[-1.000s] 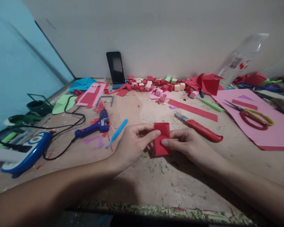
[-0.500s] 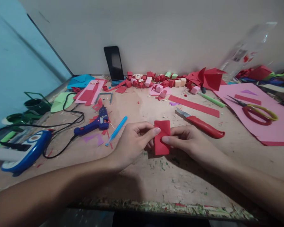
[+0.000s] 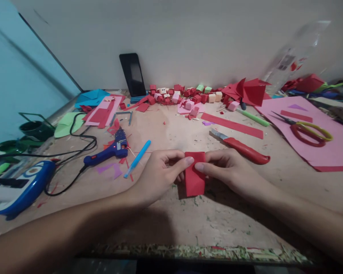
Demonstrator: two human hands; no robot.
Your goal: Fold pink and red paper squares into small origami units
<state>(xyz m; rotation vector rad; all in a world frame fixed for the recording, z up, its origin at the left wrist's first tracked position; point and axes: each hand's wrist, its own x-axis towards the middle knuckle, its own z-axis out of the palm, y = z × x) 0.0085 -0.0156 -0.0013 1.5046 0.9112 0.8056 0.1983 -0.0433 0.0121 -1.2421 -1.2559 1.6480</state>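
A craft workspace: the scuffed wooden tabletop [image 3: 171, 131] carries a glue gun [image 3: 106, 152], scissors [image 3: 298, 127], a knife [image 3: 244, 148], pink paper [image 3: 326, 154] and small paper cubes [image 3: 189, 104].

From my remote place I see, at upper left, a pale blue wall [image 3: 14, 72], which meets a greyish-white wall [image 3: 185, 42] along a dark slanting line [image 3: 50, 54]. Below lies a wooden tabletop [image 3: 165, 135]. All looks dimly lit.
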